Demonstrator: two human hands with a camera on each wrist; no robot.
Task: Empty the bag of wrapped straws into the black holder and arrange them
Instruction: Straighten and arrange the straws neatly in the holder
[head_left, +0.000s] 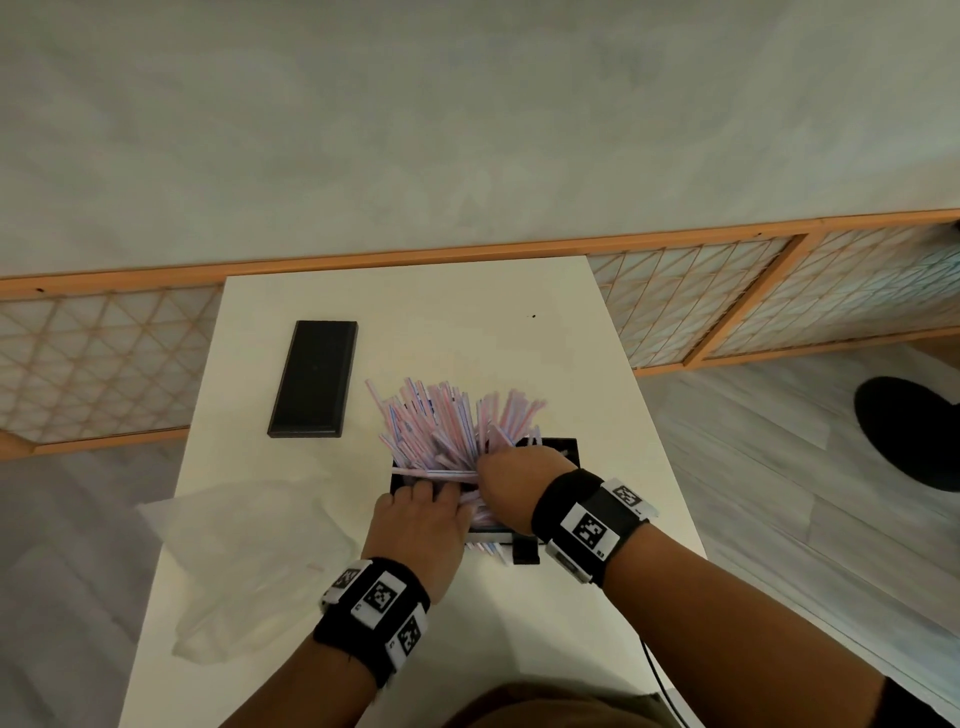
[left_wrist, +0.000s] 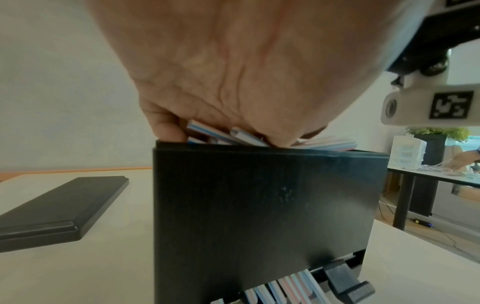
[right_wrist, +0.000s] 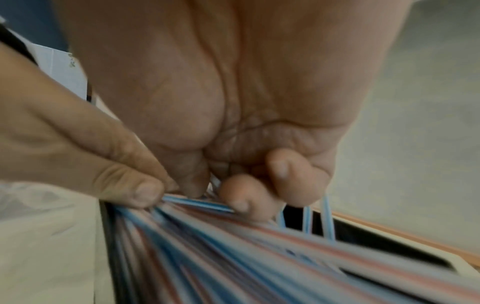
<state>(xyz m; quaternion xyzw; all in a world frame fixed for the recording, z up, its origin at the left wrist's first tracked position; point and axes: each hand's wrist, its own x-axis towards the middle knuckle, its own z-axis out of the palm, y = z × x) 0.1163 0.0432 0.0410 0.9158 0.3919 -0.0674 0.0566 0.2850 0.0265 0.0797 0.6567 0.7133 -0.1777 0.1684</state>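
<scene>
A thick bunch of wrapped straws (head_left: 441, 423), striped pink and blue, fans up and away out of the open black holder (head_left: 563, 448) on the white table. My left hand (head_left: 431, 491) grips the near ends of the straws (left_wrist: 215, 133) at the holder's (left_wrist: 259, 205) top edge, fingers curled over them. My right hand (head_left: 491, 462) is beside it, its thumb and curled fingers (right_wrist: 241, 201) pinching straws (right_wrist: 233, 257) in the bunch. More straw ends (left_wrist: 285, 288) show in the holder's bottom slot. The crumpled clear bag (head_left: 249, 561) lies flat to the left.
The holder's flat black lid (head_left: 311, 382) lies at the table's far left, apart from the straws. The table's (head_left: 467, 312) right edge runs close past the holder. A wooden lattice screen (head_left: 727, 301) stands behind. A black cable (head_left: 657, 675) hangs off the near right.
</scene>
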